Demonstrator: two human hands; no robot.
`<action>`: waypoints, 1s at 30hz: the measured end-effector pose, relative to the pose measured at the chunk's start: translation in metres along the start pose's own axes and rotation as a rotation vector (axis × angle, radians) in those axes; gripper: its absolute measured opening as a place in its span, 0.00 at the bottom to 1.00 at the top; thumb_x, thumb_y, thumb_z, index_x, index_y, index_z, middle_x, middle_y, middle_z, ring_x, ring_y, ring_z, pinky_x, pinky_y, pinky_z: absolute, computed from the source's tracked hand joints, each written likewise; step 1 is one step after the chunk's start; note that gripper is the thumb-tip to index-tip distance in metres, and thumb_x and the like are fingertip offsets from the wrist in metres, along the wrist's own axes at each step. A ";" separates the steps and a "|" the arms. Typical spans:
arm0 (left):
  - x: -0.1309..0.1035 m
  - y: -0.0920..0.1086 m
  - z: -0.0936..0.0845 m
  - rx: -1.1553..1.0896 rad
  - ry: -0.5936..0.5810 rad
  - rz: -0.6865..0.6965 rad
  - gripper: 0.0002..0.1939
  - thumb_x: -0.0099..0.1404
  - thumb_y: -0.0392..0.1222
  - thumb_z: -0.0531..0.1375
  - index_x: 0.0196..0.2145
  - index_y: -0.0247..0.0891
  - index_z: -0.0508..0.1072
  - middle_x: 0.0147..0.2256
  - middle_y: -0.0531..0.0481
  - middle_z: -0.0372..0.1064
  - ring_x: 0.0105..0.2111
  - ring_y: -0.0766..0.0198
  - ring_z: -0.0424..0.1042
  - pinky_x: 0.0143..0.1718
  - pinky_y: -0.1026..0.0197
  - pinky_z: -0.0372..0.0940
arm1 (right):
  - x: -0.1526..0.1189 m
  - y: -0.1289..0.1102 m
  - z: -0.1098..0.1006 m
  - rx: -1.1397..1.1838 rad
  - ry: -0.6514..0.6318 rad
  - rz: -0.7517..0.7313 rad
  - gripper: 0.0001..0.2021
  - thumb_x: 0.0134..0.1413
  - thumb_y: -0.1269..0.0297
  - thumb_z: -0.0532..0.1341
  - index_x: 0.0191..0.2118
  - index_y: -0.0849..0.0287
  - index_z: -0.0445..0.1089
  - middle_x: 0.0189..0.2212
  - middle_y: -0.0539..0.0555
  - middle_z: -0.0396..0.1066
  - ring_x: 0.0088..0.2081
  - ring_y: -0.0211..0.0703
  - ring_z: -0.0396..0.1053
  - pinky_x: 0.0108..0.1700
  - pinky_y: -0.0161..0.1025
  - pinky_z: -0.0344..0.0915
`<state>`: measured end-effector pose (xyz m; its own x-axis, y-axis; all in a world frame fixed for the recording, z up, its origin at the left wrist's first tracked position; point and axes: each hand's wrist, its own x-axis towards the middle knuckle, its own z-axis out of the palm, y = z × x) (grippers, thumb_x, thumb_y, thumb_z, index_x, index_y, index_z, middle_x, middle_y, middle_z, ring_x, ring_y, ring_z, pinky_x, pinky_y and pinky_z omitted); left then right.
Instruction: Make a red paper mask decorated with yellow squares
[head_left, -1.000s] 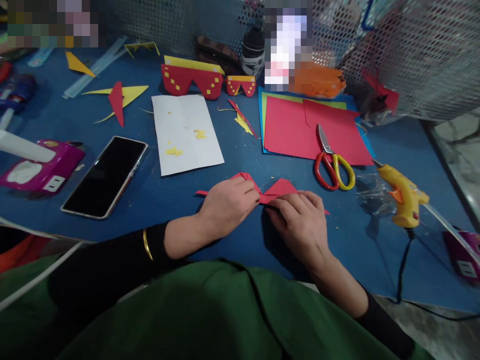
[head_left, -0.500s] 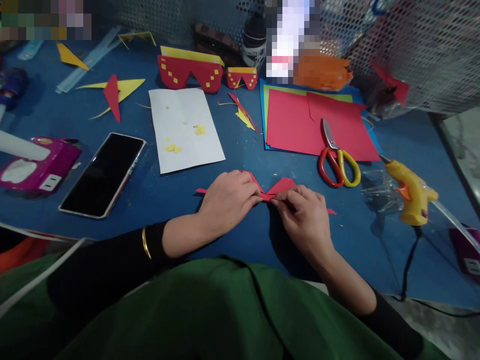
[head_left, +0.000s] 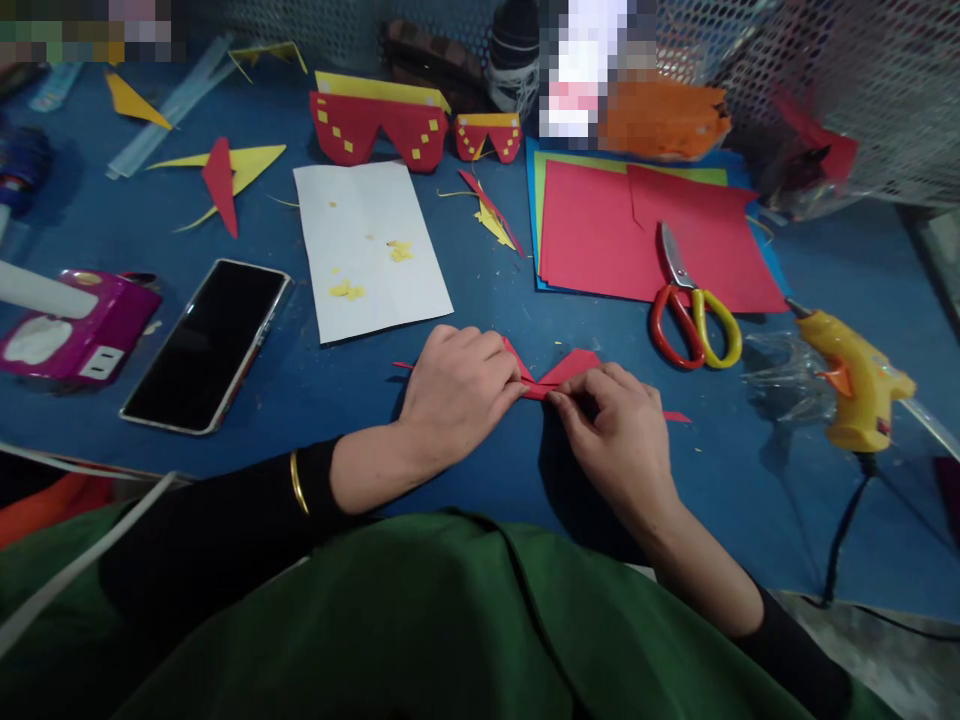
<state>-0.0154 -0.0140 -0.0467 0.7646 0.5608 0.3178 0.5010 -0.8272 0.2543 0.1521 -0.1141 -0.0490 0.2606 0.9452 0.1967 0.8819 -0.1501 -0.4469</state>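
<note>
Red paper (head_left: 571,369) is mid-desk (head_left: 322,395), toward our side. We've got its near edge pinched in both hands, left hand (head_left: 459,385) and right hand (head_left: 621,425). White sheet's (head_left: 367,220) corner sits close to our left; wider gap on our right, out to the glue gun (head_left: 855,385).

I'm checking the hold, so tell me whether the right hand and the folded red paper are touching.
Touching: the head view shows the right hand pinching the folded red paper at its near edge, with no gap.
</note>
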 end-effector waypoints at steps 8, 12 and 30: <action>0.000 0.001 0.001 0.028 0.017 0.020 0.12 0.72 0.44 0.59 0.31 0.37 0.74 0.32 0.48 0.73 0.33 0.57 0.67 0.38 0.52 0.55 | 0.000 0.000 0.001 -0.004 0.008 0.005 0.07 0.61 0.64 0.59 0.31 0.56 0.70 0.30 0.52 0.72 0.34 0.46 0.67 0.41 0.45 0.56; -0.001 0.001 0.000 0.055 0.019 0.040 0.12 0.72 0.44 0.59 0.33 0.37 0.75 0.34 0.47 0.74 0.34 0.57 0.67 0.37 0.52 0.56 | -0.001 -0.001 0.002 -0.045 0.003 -0.014 0.07 0.61 0.64 0.59 0.32 0.56 0.70 0.31 0.52 0.72 0.35 0.46 0.67 0.43 0.45 0.55; -0.015 0.019 -0.004 0.222 -0.066 0.459 0.21 0.72 0.49 0.57 0.44 0.24 0.75 0.39 0.37 0.74 0.40 0.52 0.70 0.44 0.52 0.65 | 0.000 0.006 -0.006 0.034 -0.004 0.005 0.04 0.61 0.64 0.60 0.36 0.53 0.72 0.31 0.50 0.77 0.34 0.46 0.71 0.50 0.49 0.57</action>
<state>-0.0190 -0.0374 -0.0427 0.9463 0.1408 0.2912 0.1766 -0.9792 -0.1003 0.1594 -0.1167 -0.0463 0.2630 0.9457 0.1910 0.8670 -0.1448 -0.4769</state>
